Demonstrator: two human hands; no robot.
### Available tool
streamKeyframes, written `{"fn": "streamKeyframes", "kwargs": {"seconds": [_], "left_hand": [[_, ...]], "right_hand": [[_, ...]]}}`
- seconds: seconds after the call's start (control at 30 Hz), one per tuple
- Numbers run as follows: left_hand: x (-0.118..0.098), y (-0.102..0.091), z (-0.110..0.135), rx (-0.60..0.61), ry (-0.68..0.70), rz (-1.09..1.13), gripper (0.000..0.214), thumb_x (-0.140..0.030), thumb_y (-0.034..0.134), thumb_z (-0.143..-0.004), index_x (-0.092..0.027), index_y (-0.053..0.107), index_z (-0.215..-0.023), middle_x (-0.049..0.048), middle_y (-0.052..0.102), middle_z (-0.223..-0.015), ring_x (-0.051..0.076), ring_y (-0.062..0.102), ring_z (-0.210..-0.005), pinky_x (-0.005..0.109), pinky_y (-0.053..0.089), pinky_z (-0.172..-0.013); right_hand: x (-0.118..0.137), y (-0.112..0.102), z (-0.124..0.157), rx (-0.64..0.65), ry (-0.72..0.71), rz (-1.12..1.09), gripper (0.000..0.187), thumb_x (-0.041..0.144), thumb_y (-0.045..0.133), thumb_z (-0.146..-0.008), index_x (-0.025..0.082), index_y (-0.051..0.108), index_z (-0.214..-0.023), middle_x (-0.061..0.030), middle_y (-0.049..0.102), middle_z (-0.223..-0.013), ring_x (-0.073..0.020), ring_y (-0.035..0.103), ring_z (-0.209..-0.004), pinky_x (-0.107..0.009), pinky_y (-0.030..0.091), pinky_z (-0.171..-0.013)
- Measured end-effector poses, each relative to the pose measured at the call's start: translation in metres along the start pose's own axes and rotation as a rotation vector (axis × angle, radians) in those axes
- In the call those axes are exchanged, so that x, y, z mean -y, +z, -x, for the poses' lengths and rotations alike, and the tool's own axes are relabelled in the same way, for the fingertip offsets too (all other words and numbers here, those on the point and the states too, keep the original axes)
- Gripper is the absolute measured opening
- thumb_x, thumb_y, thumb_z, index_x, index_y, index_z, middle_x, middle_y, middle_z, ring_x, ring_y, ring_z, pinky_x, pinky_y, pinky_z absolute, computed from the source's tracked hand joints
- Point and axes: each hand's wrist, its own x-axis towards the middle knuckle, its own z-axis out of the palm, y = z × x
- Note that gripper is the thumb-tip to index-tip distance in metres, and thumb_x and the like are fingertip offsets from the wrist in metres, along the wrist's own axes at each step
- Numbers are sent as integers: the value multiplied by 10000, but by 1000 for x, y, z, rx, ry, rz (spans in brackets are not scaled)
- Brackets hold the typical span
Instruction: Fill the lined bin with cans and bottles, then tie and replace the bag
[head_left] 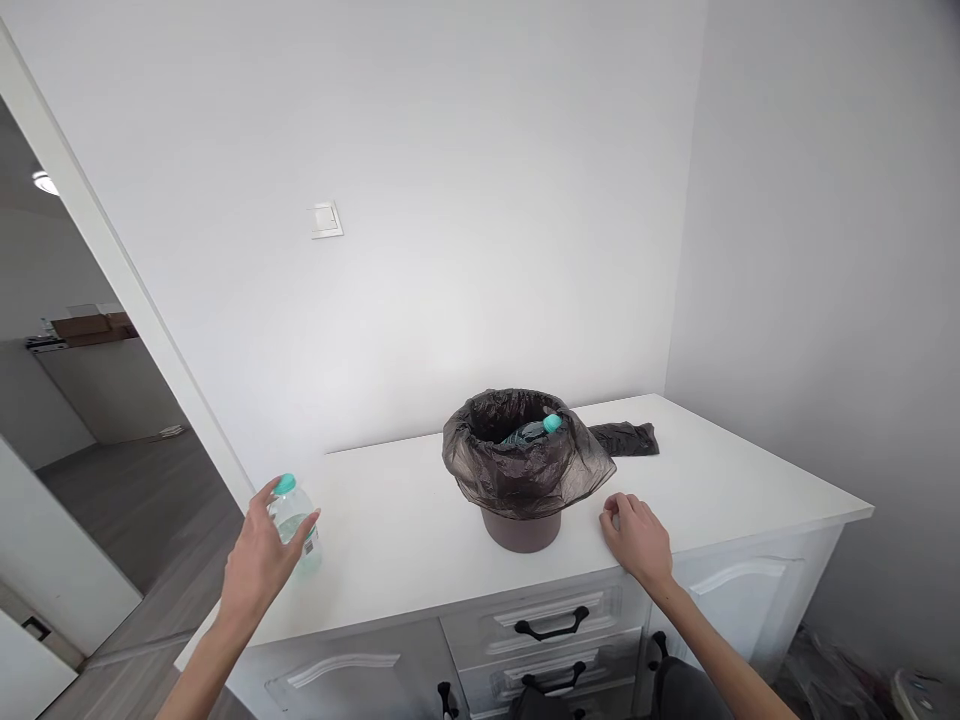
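Well to the left of the bin (523,532), the left hand (259,560) wraps a clear bottle (294,505) below its green cap (284,484), thumb on one side and fingers on the other — a grip that probably steadies it from both sides. The bottle looks roughly upright; whether its base touches the cabinet top (397,520) is hard to tell. The bin stands upright, lined with a dark bag (517,475) folded over its rim, likely so that it stays open. Inside leans another bottle (527,432), its cap towards the bin's right side, apparently propped by the wall. Just right of the bin, the right hand (639,540) rests with fingers curled in together, nothing visible in them — perhaps simply for support. Behind that hand, right of the bin, a folded black bag (626,439) lies flat.
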Motion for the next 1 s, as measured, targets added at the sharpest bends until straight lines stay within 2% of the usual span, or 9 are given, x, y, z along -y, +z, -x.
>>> {"fn": "streamKeyframes", "kwargs": {"seconds": [0.23,0.37,0.43,0.53,0.67,0.73,0.83,0.93,1.0], "left_hand": [[-4,27,-11,91,64,-64,634,-557,358,-981,-227,282,-1518,166,605,-1445,300,706,-721,445,523,-629],[-24,26,-11,-3,44,117,799,-596,504,-930,-226,186,-1563,194,587,-1461,362,739,-986,492,579,-736],[-51,15,-6,-97,103,302,875,-624,595,-889,-227,188,-1554,208,585,-1446,377,699,-1162,504,597,-820],[-109,-9,2,-236,288,592,909,-584,717,-850,-248,202,-1519,178,618,-1383,327,698,-1190,528,578,-960],[-189,-31,1,-348,556,819,748,-523,701,-913,-289,277,-1483,137,595,-1407,270,664,-1249,500,546,-1058],[-220,-31,-5,-302,653,812,619,-509,638,-962,-288,360,-1468,120,575,-1436,267,636,-1290,480,519,-1102],[-253,-17,-13,-136,745,737,547,-490,568,-1004,-279,417,-1484,100,585,-1455,269,596,-1342,452,477,-1149],[-265,9,-15,57,793,654,650,-531,572,-991,-296,362,-1559,93,531,-1550,272,516,-1431,450,424,-1197],[-259,28,-11,140,787,634,676,-547,566,-989,-316,341,-1583,84,472,-1609,271,456,-1482,464,397,-1219]], "right_hand": [[-3,2,-1,-7,-8,-10,98,216,495,-966,203,590,-947,-59,670,-966,-220,623,-923,-307,368,-712],[-2,2,-1,-11,-9,-12,102,214,488,-965,203,587,-942,-60,673,-963,-223,626,-916,-311,378,-710],[-2,3,-1,-11,-9,-10,98,216,492,-960,207,587,-941,-59,676,-958,-224,627,-910,-314,380,-710],[-5,4,-1,-16,-4,-12,92,221,498,-957,210,589,-944,-55,677,-956,-222,626,-903,-314,381,-706],[-7,6,-2,-24,-12,-20,93,228,498,-959,211,589,-948,-53,671,-955,-220,624,-907,-308,378,-700],[-7,7,-2,-25,-14,-21,91,228,499,-955,212,588,-947,-54,669,-952,-222,626,-911,-307,377,-702],[-7,10,-2,-35,-9,-24,86,228,501,-949,215,586,-947,-53,667,-949,-223,626,-907,-307,377,-704],[-9,12,-3,-42,-6,-36,84,228,502,-949,220,586,-950,-45,663,-934,-220,621,-896,-306,377,-706],[-10,12,-3,-39,-5,-40,82,226,504,-946,219,585,-950,-43,663,-924,-221,620,-893,-308,381,-715]]}}
